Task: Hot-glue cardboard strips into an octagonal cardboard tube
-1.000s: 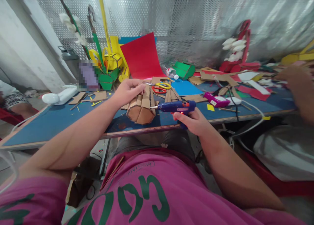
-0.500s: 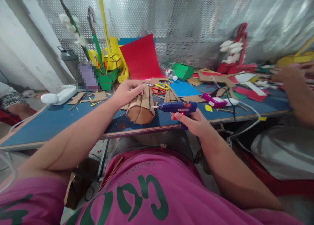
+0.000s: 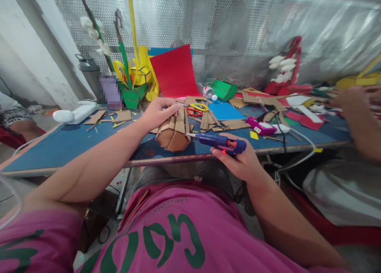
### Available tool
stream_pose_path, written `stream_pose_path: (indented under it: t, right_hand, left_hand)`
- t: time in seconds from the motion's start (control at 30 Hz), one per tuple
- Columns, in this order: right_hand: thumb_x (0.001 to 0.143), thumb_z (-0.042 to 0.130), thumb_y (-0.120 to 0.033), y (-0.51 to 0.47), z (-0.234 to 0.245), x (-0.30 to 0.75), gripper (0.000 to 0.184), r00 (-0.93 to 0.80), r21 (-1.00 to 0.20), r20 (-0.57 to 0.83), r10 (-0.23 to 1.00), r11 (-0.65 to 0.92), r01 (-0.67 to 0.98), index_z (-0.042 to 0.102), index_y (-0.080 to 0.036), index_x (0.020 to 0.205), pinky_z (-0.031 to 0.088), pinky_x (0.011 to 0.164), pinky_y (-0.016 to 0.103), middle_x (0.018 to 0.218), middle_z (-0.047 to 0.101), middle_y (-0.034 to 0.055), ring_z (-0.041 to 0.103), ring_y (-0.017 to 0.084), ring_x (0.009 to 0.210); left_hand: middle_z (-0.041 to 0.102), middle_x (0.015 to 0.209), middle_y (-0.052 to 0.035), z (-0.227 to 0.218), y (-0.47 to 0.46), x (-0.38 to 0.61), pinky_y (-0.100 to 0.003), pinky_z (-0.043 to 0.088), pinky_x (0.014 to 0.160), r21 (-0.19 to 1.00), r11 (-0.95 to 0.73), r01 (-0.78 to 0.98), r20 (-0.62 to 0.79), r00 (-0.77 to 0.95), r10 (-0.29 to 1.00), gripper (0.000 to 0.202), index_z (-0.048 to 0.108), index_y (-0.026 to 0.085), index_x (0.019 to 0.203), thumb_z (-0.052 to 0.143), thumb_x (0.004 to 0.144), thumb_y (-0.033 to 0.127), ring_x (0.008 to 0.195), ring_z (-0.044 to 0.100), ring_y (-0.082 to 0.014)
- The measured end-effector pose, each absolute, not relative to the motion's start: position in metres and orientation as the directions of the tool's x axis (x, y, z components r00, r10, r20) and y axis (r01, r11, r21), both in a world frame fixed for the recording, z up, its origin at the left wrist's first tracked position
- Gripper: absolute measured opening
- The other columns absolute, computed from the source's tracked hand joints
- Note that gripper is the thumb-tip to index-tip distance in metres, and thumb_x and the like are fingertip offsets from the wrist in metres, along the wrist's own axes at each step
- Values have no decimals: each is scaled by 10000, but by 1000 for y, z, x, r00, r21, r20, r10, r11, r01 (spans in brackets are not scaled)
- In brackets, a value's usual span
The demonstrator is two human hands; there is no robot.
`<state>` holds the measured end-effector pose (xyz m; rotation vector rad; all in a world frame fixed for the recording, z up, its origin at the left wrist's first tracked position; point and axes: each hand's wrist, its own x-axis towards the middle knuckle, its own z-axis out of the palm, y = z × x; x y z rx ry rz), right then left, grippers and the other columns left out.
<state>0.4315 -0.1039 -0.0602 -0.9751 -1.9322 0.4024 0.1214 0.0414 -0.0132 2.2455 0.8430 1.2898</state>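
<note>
**Steady Now**

I judge I'm gluing a side seam: my left hand [image 3: 162, 111] grips the cardboard form's [image 3: 172, 134] far end near the desk's [image 3: 71, 144] front edge. My right hand [image 3: 244, 158], fingers wrapped round the glue gun [image 3: 218, 142], calls for steadiness (nozzle contact unclear).

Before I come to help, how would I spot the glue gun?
Near the front edge of the blue tabletop, the left hand touches a faceted cardboard piece. Right of it, the right hand grips the glue gun. Unlike the purple device beyond, it is dark blue with a glowing red light.
</note>
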Motion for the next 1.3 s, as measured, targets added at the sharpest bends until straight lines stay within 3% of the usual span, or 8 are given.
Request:
stream_pose_path:
  t: [0.73,1.03,1.3]
  right_hand:
    - [999,916,-648,-98,-56,432,472,-337,-623,529,779,626,468,676,-287,813,491,695,410,784,685,20,608,243,720]
    - [988,839,-835,-91,-51,429,549,-252,-700,555,793,608,375,844,-290,919,637,762,466,844,832,67,763,319,813]
    - [874,954,-834,-86,-52,430,560,-276,-772,466,841,539,338,870,-281,882,700,772,460,847,862,64,802,315,807]
  left_hand:
    - [702,709,-47,-11,36,125,-313,425,653,625,-713,318,610,370,700,442,708,216,676,713,990,526,678,572,-171]
    - [691,685,-41,-11,35,127,-311,423,632,632,-709,314,607,367,704,421,727,214,688,703,976,521,661,578,-171]
    - [717,712,-43,-10,35,127,-318,445,667,622,-719,310,615,376,693,437,710,214,679,706,993,517,682,590,-170]
